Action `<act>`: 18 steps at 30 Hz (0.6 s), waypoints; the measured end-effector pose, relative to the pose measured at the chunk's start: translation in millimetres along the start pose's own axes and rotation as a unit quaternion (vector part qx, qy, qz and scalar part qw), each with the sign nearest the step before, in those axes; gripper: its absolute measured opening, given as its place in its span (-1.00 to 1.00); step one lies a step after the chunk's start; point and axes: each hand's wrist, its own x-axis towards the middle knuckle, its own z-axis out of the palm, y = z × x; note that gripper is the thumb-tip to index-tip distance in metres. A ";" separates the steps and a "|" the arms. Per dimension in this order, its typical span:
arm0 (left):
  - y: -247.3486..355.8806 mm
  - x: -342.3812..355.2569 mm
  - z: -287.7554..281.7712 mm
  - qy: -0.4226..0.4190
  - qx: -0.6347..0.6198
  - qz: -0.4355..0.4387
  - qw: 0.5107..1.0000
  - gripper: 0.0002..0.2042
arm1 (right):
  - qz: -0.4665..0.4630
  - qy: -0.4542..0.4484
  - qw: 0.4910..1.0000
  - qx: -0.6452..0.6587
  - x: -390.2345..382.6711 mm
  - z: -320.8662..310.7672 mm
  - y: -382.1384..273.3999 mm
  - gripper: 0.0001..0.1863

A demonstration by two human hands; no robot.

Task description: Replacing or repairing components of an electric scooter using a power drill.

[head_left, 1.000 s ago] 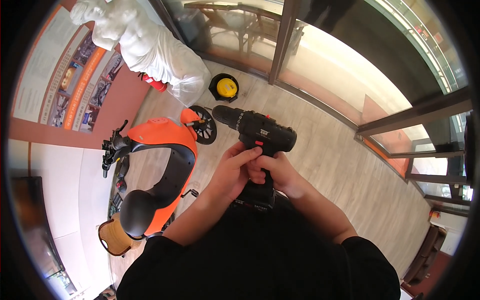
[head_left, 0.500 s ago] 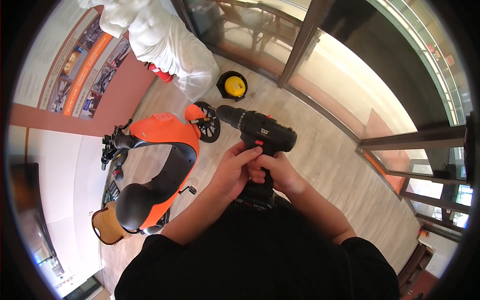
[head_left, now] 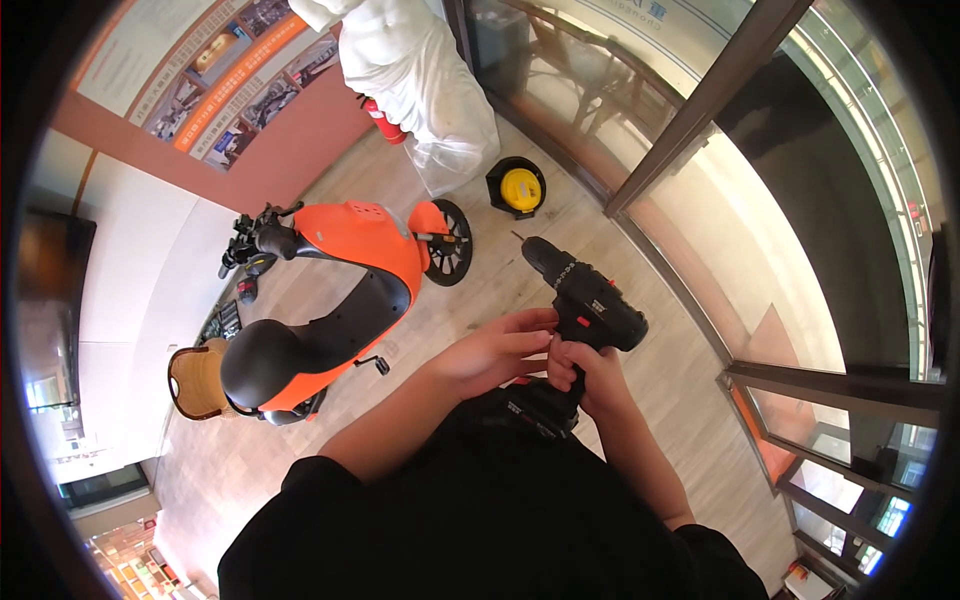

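A black cordless drill with a thin bit at its chuck points up and to the left in front of my body. My right hand is wrapped around its handle, just under the drill's body. My left hand reaches in from the left with fingers stretched out, the tips against or very close to the front of the handle near my right fingers. The battery base shows below my hands, dark against my black shirt.
An orange scooter with a black seat stands to the left, a wicker basket at its rear. Beyond are a white wrapped statue, a red fire extinguisher and a yellow round object in a black holder. Glass doors line the right.
The drill has shifted right and slightly down in view, and its thin bit now shows. My left hand has loosened from the drill and its fingers have straightened. The view has turned somewhat.
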 end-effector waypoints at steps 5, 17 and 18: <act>-15.0 17.3 -32.9 0.185 0.208 0.056 0.959 -0.45 | 0.042 0.003 0.999 -0.002 49.5 -17.5 -3.6 -0.83; 120.9 121.5 -121.5 0.082 0.236 0.190 0.950 -0.13 | -0.071 -0.041 0.927 -0.367 252.5 32.2 -74.9 0.10; 133.1 128.8 -129.2 0.087 0.188 0.200 0.958 -0.18 | -0.084 -0.061 0.904 -0.415 268.3 37.1 -81.6 0.08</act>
